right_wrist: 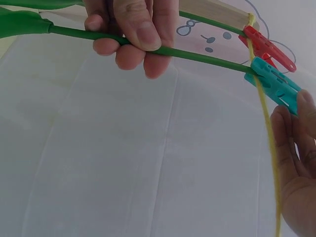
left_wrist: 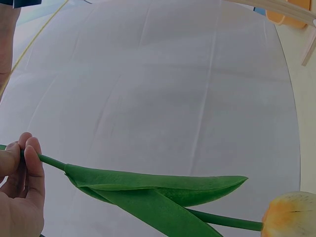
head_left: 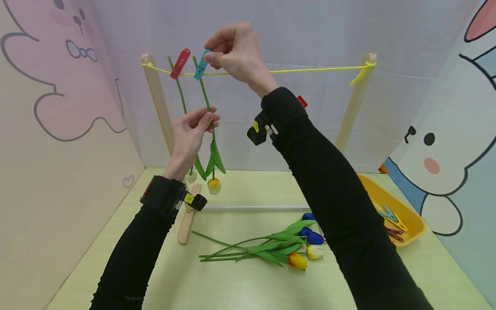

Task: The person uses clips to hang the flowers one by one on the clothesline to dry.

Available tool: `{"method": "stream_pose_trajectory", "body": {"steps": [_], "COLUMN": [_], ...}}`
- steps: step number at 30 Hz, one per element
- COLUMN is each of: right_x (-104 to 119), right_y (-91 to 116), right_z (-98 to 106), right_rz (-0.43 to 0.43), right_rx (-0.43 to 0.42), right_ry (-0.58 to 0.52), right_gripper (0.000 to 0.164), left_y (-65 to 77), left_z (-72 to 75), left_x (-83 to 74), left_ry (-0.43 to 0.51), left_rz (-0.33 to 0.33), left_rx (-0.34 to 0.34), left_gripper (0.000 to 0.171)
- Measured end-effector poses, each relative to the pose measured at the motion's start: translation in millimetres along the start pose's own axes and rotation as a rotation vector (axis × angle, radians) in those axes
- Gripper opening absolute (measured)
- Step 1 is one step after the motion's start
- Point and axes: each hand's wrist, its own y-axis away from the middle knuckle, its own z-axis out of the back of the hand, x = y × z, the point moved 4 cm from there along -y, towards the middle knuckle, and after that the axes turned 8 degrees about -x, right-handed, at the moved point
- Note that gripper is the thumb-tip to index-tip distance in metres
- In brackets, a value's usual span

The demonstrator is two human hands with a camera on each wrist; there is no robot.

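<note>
My left hand [head_left: 191,133] pinches the green stem of an artificial tulip [head_left: 214,186], which hangs head down with a yellow and white bloom. In the left wrist view its leaves [left_wrist: 153,185] spread below my fingers. My right hand [head_left: 240,54] pinches the top end of a blue clothespin [head_left: 201,65], whose other end sits over the stem and the yellow string [head_left: 302,69]. Just left of it, a red clothespin [head_left: 180,64] fastens a second upside-down tulip, its pale bloom [head_left: 191,176] partly behind the first one's leaves.
The string runs between two wooden posts [head_left: 354,103]. On the table lie several tulips [head_left: 271,245] with blue, white and orange-yellow blooms. A yellow basket [head_left: 416,219] with several clothespins stands at right, partly behind my right arm. A wooden foot [head_left: 187,224] sticks forward at left.
</note>
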Motion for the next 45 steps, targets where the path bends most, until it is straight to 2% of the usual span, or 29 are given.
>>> {"method": "stream_pose_trajectory", "body": {"steps": [11, 19, 25, 28, 33, 38, 41, 45], "right_x": [1.0, 2.9, 1.6, 0.2, 1.1, 1.7, -1.0, -4.6], "right_y": [3.1, 6.4, 8.7, 11.0, 18.9, 37.1, 52.6, 76.3], "right_z": [-1.0, -3.7, -5.8, -3.3, 3.4, 13.6, 20.6, 32.6], "right_rz": [0.022, 0.054, 0.086, 0.09, 0.084, 0.134, 0.197, 0.305], "right_rx": [-0.002, 0.031, 0.044, 0.041, 0.026, -0.033, -0.066, -0.102], "right_ry": [0.076, 0.12, 0.132, 0.131, 0.105, 0.12, 0.138, 0.136], "right_gripper": [0.024, 0.031, 0.033, 0.034, 0.039, 0.043, 0.041, 0.035], "left_y": [-1.0, 0.3, 4.1, 7.0, 18.0, 34.9, 46.9, 65.4], "left_z": [0.8, 3.7, 7.5, 8.0, 10.1, 7.5, 4.7, 1.4], "left_x": [2.6, 3.4, 3.1, 3.4, 1.7, -1.5, -1.4, 4.4], "left_ry": [-0.001, -0.011, -0.023, -0.046, -0.143, -0.179, -0.191, -0.259], "left_rz": [0.004, 0.018, -0.003, -0.02, -0.1, -0.257, -0.363, -0.473], "left_rx": [0.001, 0.009, 0.009, -0.025, -0.137, -0.203, -0.188, -0.114], "left_gripper": [0.029, 0.031, 0.031, 0.031, 0.037, 0.04, 0.039, 0.035]}}
